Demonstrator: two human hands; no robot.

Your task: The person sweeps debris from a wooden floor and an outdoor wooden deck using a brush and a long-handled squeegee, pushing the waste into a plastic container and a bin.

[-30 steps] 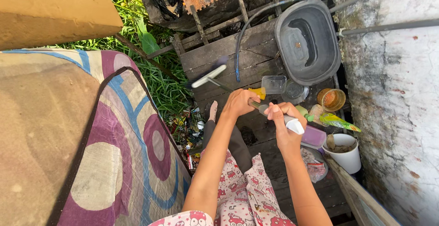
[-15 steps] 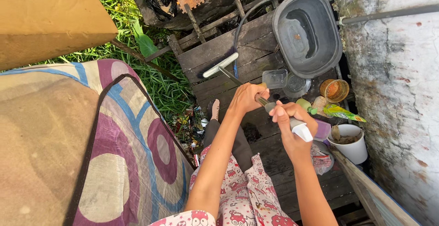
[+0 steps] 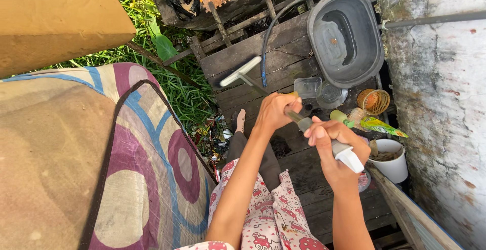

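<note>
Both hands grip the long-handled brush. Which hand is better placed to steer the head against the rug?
Left, probably. The left hand grips the brush handle farther down, nearer its head and the rug; the right hand holds the white top end.

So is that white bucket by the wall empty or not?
Not empty. The white bucket stands upright with brownish stuff showing inside its open top; what it is, or how deep, cannot be told.
</note>
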